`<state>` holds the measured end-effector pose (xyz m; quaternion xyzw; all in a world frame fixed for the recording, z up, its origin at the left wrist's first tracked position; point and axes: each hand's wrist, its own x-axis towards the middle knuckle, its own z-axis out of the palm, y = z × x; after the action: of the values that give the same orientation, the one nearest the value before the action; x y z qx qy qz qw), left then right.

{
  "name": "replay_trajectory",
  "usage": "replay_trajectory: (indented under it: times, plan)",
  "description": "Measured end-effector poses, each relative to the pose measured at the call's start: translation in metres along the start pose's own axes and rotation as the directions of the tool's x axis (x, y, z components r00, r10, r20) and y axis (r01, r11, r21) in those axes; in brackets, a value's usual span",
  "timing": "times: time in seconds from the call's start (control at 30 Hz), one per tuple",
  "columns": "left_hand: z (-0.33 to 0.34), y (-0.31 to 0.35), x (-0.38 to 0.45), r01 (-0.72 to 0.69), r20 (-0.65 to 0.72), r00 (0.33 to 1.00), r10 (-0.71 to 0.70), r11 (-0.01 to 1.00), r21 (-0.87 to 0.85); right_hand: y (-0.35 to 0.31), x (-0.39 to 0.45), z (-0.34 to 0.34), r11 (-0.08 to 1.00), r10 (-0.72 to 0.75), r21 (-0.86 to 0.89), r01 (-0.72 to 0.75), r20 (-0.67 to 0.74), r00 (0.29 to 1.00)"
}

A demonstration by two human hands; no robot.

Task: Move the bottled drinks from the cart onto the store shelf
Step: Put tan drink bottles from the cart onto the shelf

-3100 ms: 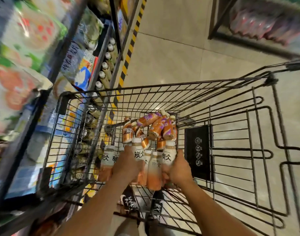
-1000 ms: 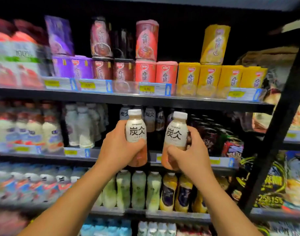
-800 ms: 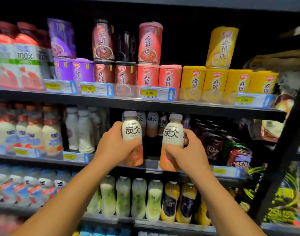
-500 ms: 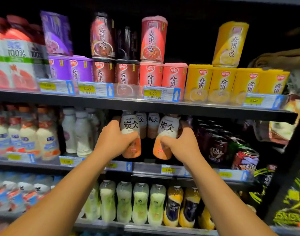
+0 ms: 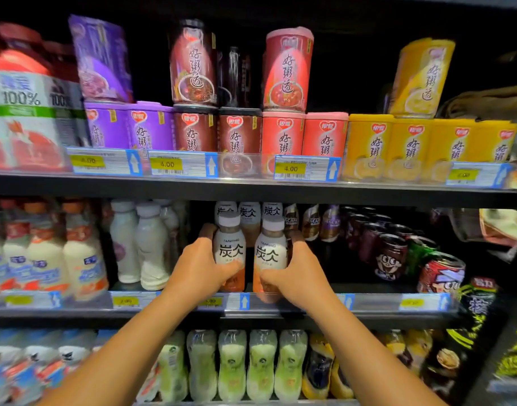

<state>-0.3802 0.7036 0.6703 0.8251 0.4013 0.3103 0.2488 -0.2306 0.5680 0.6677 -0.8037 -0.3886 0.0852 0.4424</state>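
Observation:
Both hands reach into the middle shelf (image 5: 283,309). My left hand (image 5: 198,271) grips a white-and-orange bottled drink (image 5: 229,247) with a pale cap and black characters. My right hand (image 5: 298,273) grips a second, identical bottled drink (image 5: 270,250) right beside the first. Both bottles stand upright at the shelf's front edge, bases near the price rail; I cannot tell whether they rest on the shelf. Three more bottles of the same kind (image 5: 250,212) stand in a row behind them. The cart is out of view.
White milk bottles (image 5: 140,244) stand left of the gap, dark coffee bottles (image 5: 310,221) and cans (image 5: 392,256) to the right. The shelf above (image 5: 251,190) carries porridge tubs. Green drink bottles (image 5: 232,364) line the shelf below.
Three seconds ago my hands were in the cart taking bottles. Since then both bottles have moved forward and down into the middle shelf, closer together, in front of the same-brand row.

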Motion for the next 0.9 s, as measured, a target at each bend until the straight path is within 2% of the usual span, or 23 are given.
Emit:
replay_trajectory:
  times: [0.3, 0.57, 0.73, 0.9]
  plan:
    - [0.005, -0.005, -0.007, -0.051, -0.024, 0.998, 0.050, 0.998, -0.040, 0.001, -0.005, 0.009, 0.999, -0.033, 0.034, 0.035, -0.045, 0.998]
    - [0.004, -0.007, -0.012, -0.084, -0.060, 0.995, 0.083, 0.996, -0.004, 0.005, -0.001, 0.009, 0.989, -0.117, -0.104, 0.103, -0.131, 0.985]
    - [0.004, -0.008, 0.002, -0.057, -0.032, 0.998, 0.057, 0.998, 0.017, -0.004, 0.012, 0.008, 0.987, -0.095, -0.135, 0.084, -0.082, 0.992]
    - [0.010, -0.009, 0.057, 0.021, 0.027, 0.999, -0.022, 0.998, 0.056, -0.023, 0.061, 0.022, 0.989, -0.066, -0.130, 0.066, 0.002, 0.998]
